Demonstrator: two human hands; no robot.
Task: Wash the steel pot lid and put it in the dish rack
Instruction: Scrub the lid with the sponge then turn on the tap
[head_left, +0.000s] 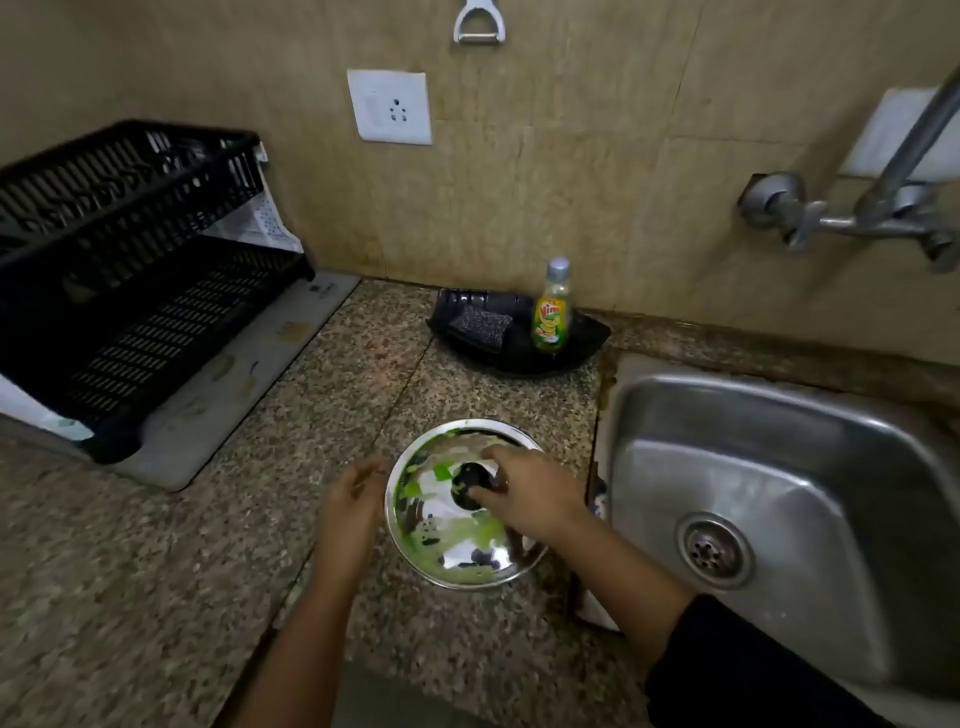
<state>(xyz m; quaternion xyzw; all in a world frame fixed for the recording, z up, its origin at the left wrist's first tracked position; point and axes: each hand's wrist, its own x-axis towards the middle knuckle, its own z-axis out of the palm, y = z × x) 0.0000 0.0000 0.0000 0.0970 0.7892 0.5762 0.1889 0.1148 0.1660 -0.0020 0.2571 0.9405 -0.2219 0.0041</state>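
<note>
A round steel pot lid (441, 525) lies on the granite counter just left of the sink, smeared with green residue, its black knob (470, 483) facing up. My right hand (524, 493) rests over the lid with fingers closing around the knob. My left hand (350, 506) sits at the lid's left rim, fingers curled and touching or almost touching the edge. The black two-tier dish rack (130, 270) stands at the far left of the counter.
A steel sink (779, 499) with a drain lies to the right, under a wall tap (852, 218). Behind the lid, a black tray (582, 343) holds a scrub sponge (478, 325) and a dish soap bottle (552, 312). A mat lies under the rack.
</note>
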